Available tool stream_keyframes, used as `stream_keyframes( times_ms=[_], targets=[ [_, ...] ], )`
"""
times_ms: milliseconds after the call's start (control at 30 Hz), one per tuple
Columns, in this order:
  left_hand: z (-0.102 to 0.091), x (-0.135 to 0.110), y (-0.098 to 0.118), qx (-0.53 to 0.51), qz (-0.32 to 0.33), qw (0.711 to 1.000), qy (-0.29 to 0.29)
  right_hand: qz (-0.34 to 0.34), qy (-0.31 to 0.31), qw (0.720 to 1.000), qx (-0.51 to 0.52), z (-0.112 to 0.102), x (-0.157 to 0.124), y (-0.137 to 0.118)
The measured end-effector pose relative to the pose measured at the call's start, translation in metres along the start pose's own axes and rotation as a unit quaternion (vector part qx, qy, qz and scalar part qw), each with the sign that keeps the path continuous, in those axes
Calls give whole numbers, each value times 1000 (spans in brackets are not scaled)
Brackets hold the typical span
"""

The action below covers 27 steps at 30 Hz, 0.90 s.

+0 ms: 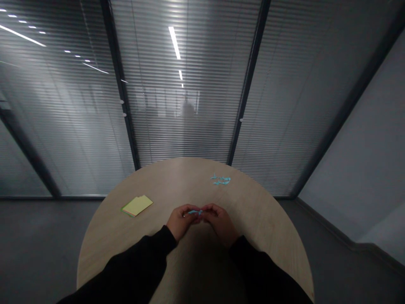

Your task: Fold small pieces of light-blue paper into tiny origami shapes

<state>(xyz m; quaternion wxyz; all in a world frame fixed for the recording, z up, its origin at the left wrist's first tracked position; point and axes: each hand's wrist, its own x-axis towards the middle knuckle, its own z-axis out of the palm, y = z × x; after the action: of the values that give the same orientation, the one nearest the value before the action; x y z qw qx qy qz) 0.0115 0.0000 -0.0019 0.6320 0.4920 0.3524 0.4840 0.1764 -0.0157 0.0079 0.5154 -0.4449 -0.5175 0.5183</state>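
Toward the left of the round wood-grain tabletop (253,202) lies a stack of yellow and green sticky notes (137,205), well apart from the hands. Near the tabletop's middle, the left hand (181,220), in a black sleeve (139,257), and the right hand (220,223), in another black sleeve (256,266), meet with their fingers closed in a pinch on a small pale-blue paper piece (194,212), held between them. The fingers hide part of it, so its shape is hard to judge. If the pinch loosens, the piece could slip and fall; uneven pulling could tear or crease it. Farther right, toward the far edge, lies a loose cluster of pale-blue paper shapes (220,180), too small to make out. Beyond the tabletop stands a glass partition with blinds (186,84).
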Motion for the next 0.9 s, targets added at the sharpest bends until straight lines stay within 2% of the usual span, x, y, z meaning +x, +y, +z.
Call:
stream_keyframes(
  times_ms=[233,400,567,800,900],
  targets=[
    [2,-1,1,-10,-18,1000,-6,22,12,997,67,1,0,1],
    [1,0,-1,-16,-16,1000,-7,3,46,998,40,1,0,3],
    [-1,2,-3,-28,-9,1000,5,-2,51,999,15,2,0,4],
    [0,2,-3,-42,-6,999,15,11,30,999,23,4,-1,2],
    [1,2,-3,-20,2,1000,14,-6,12,1000,15,3,0,3]
  ],
)
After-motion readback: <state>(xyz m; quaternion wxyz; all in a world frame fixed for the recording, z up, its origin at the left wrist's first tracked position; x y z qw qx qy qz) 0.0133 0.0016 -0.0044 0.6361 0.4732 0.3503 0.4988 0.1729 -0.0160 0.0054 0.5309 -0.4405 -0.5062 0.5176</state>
